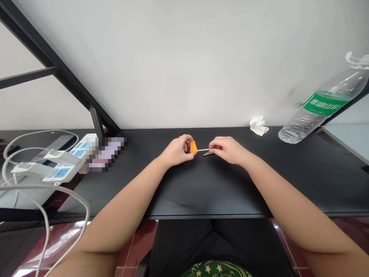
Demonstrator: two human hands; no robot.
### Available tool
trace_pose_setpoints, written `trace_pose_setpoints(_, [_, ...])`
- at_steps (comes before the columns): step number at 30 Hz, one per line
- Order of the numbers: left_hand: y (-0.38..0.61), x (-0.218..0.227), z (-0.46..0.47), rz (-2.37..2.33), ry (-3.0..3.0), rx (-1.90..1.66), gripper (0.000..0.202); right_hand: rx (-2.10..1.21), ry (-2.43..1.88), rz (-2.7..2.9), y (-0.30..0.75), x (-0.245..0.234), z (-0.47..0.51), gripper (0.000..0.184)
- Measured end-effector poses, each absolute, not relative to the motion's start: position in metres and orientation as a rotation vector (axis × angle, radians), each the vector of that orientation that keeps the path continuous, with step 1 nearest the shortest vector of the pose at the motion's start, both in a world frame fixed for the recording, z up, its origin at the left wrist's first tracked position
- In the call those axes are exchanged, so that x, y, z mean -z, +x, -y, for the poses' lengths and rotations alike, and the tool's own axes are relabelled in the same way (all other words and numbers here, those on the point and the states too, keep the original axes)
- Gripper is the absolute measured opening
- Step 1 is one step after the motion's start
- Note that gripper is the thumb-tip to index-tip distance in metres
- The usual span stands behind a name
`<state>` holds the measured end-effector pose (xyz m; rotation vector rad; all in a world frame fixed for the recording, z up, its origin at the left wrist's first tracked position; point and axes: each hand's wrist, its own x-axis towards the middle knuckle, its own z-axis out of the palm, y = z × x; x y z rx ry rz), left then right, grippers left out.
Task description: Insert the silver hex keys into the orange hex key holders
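My left hand [178, 149] is closed around a small orange tool body [193, 146], just above the black table [201, 184]. A thin metal strip [203, 150] sticks out of the orange piece to the right. My right hand [227, 148] pinches the far end of that strip, with a few more thin metal pieces [208, 154] showing under its fingers. The two hands are a few centimetres apart near the back middle of the table.
A crumpled white tissue [258, 125] lies at the back right, beside a clear water bottle with a green label [323, 107] leaning against the wall. At left, a white power strip [67, 161] with plugs and grey cables [43, 200], plus a blurred object [105, 154].
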<state>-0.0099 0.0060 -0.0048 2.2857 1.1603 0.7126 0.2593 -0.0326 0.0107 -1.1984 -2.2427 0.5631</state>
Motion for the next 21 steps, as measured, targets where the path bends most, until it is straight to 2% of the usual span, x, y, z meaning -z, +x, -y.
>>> trace_pose_setpoints(4, [-0.007,0.005,-0.005,-1.184,2.328,-0.711,0.049,-0.594,-1.206,2.195,0.255,-0.009,0.033,0.011])
trace_pose_setpoints(7, [-0.002,0.002,0.001,-1.202,2.421,-0.700,0.048,-0.777,-1.234,2.075,0.245,-0.003,0.034,0.009])
trace_pose_setpoints(12, [0.008,-0.006,0.013,-1.209,2.575,-0.730,0.040,-1.261,-1.146,1.721,0.227,0.008,0.037,0.030])
trace_pose_setpoints(16, [0.007,-0.002,0.012,-1.157,2.529,-0.741,0.040,-1.377,-1.188,1.662,0.224,0.008,0.037,0.022])
trace_pose_setpoints(21, [0.004,0.008,0.004,-1.024,2.378,-0.712,0.057,-1.392,-1.225,1.595,0.230,0.005,0.036,0.017])
